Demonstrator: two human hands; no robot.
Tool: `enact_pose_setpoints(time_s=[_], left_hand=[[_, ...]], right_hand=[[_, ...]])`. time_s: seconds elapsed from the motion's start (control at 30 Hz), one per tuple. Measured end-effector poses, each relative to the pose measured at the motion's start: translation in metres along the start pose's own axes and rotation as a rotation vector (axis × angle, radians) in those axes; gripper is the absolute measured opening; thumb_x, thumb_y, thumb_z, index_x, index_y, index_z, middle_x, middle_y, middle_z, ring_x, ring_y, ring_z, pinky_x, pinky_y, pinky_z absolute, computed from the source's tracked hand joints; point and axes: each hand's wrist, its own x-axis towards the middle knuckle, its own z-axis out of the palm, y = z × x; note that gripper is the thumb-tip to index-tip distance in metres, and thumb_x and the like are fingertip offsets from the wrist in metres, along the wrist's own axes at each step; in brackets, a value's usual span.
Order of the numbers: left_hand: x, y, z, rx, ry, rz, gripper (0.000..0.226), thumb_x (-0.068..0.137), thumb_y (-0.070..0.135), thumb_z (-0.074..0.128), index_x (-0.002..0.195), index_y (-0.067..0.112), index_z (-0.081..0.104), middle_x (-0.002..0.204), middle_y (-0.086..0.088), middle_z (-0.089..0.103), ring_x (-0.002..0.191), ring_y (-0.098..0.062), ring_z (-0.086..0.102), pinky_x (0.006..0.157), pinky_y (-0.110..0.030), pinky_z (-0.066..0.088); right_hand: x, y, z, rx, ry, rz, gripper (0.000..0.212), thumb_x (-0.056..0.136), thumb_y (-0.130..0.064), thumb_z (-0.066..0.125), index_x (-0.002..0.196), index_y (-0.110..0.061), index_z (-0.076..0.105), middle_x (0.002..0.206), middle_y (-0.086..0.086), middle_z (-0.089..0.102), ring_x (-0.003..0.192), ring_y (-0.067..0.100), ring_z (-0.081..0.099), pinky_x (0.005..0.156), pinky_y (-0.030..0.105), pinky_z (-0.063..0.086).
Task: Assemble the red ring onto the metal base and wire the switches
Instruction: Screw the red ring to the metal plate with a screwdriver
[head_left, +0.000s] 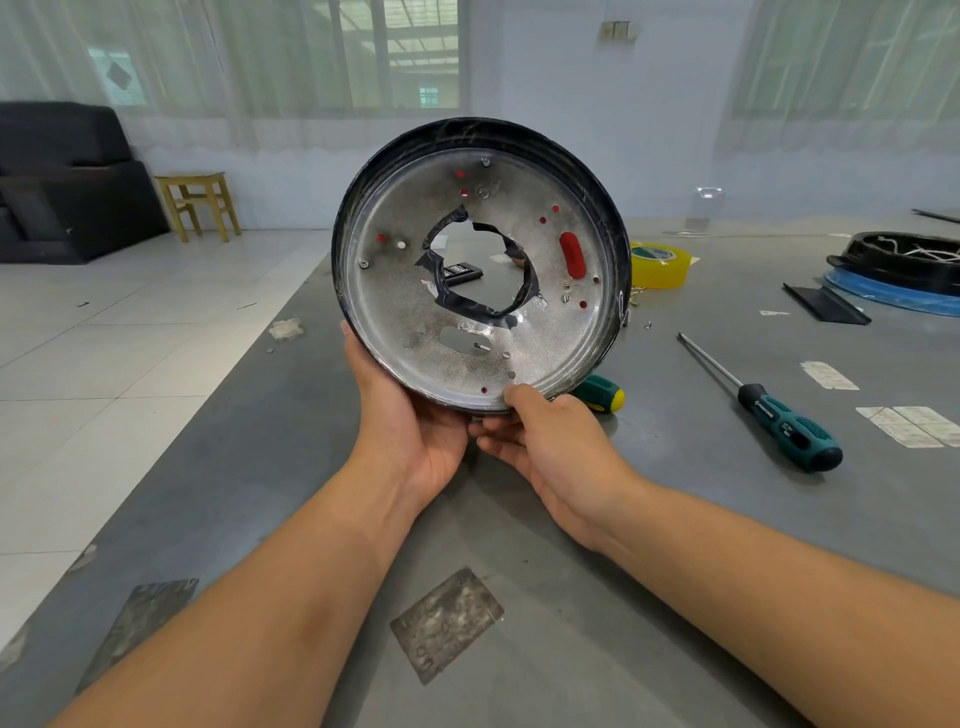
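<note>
Nearest us, our left hand (415, 415) and right hand (550, 441) gripped the metal base (457, 343) at its six o'clock rim, tilted upright above the table (571, 597). Red ring (573, 254) showed through its holes, seemingly mounted; wiring looked undone. Screwdriver (769, 410) lay at three o'clock.

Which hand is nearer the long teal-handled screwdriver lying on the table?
Right. The right hand grips the metal base's bottom edge, on the side toward the screwdriver. The left hand supports the base's lower left, farther away.
</note>
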Motion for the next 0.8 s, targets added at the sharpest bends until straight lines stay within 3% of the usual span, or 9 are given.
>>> enact_pose_setpoints(time_s=[0.07, 0.2, 0.3, 0.33, 0.4, 0.47, 0.53, 0.7, 0.8], left_hand=[[0.000, 0.001, 0.001, 0.014, -0.035, -0.023, 0.102, 0.082, 0.097, 0.032, 0.138, 0.020, 0.068, 0.131, -0.012, 0.073, 0.117, -0.033, 0.072, 0.087, -0.044, 0.060], [-0.004, 0.002, 0.005, 0.044, -0.093, -0.047, 0.119, 0.069, 0.106, 0.023, 0.137, 0.019, 0.068, 0.131, -0.014, 0.072, 0.105, -0.029, 0.075, 0.074, -0.035, 0.060], [-0.008, -0.002, 0.011, 0.146, -0.087, -0.019, 0.114, 0.071, 0.102, 0.031, 0.144, 0.020, 0.060, 0.134, -0.012, 0.071, 0.117, -0.029, 0.072, 0.079, -0.035, 0.059], [-0.009, -0.004, 0.012, 0.187, -0.065, -0.011, 0.109, 0.073, 0.096, 0.043, 0.148, 0.019, 0.055, 0.135, -0.012, 0.071, 0.121, -0.031, 0.070, 0.082, -0.036, 0.058], [-0.009, -0.010, 0.012, 0.229, -0.012, 0.013, 0.087, 0.084, 0.066, 0.070, 0.150, 0.015, 0.047, 0.137, -0.015, 0.069, 0.126, -0.035, 0.067, 0.087, -0.039, 0.055], [-0.007, -0.015, 0.009, 0.285, 0.024, 0.059, 0.057, 0.095, 0.030, 0.074, 0.144, 0.016, 0.049, 0.131, -0.015, 0.071, 0.113, -0.029, 0.072, 0.082, -0.037, 0.055], [-0.005, -0.017, 0.007, 0.348, 0.059, 0.101, 0.044, 0.097, 0.011, 0.069, 0.137, 0.018, 0.052, 0.122, -0.011, 0.076, 0.099, -0.022, 0.076, 0.075, -0.034, 0.059], [-0.001, -0.018, 0.006, 0.481, 0.099, 0.138, 0.041, 0.096, 0.003, 0.066, 0.134, 0.018, 0.057, 0.115, -0.005, 0.078, 0.107, -0.025, 0.075, 0.095, -0.046, 0.060], [0.001, -0.018, 0.006, 0.504, 0.104, 0.116, 0.039, 0.098, 0.004, 0.065, 0.134, 0.019, 0.058, 0.118, -0.005, 0.077, 0.110, -0.026, 0.074, 0.100, -0.051, 0.058]], right_hand=[[0.001, -0.001, -0.001, 0.026, 0.014, 0.004, 0.026, 0.102, -0.009, 0.046, 0.101, 0.000, 0.070, 0.067, 0.006, 0.070, 0.078, 0.019, 0.070, 0.072, 0.026, 0.059], [0.002, -0.003, -0.003, 0.077, 0.043, 0.023, 0.023, 0.103, -0.009, 0.047, 0.101, 0.000, 0.068, 0.064, 0.004, 0.069, 0.076, 0.019, 0.071, 0.074, 0.027, 0.060], [0.003, -0.003, -0.003, 0.106, 0.065, 0.033, 0.022, 0.103, -0.009, 0.047, 0.099, -0.001, 0.067, 0.060, 0.001, 0.067, 0.077, 0.020, 0.071, 0.074, 0.027, 0.060], [0.003, -0.003, -0.004, 0.113, 0.067, 0.037, 0.022, 0.102, -0.009, 0.047, 0.100, -0.001, 0.067, 0.059, 0.001, 0.066, 0.077, 0.020, 0.071, 0.074, 0.027, 0.060], [0.004, -0.004, -0.005, 0.126, 0.062, 0.039, 0.022, 0.102, -0.008, 0.047, 0.104, -0.001, 0.067, 0.059, 0.001, 0.065, 0.078, 0.021, 0.070, 0.074, 0.027, 0.060], [0.004, -0.005, -0.007, 0.147, 0.058, 0.036, 0.023, 0.101, -0.008, 0.046, 0.102, -0.002, 0.068, 0.058, 0.001, 0.061, 0.077, 0.021, 0.068, 0.072, 0.026, 0.061], [0.005, -0.006, -0.008, 0.160, 0.064, 0.040, 0.022, 0.101, -0.007, 0.045, 0.100, -0.002, 0.067, 0.055, 0.000, 0.058, 0.076, 0.021, 0.066, 0.069, 0.025, 0.060], [0.009, -0.005, -0.010, 0.114, 0.099, 0.038, 0.024, 0.101, -0.006, 0.046, 0.110, 0.001, 0.067, 0.053, -0.002, 0.057, 0.053, 0.006, 0.061, 0.073, 0.027, 0.062], [0.011, -0.005, -0.011, 0.121, 0.110, 0.035, 0.024, 0.100, -0.006, 0.047, 0.110, 0.001, 0.067, 0.054, 0.000, 0.055, 0.049, 0.005, 0.059, 0.076, 0.029, 0.063]])
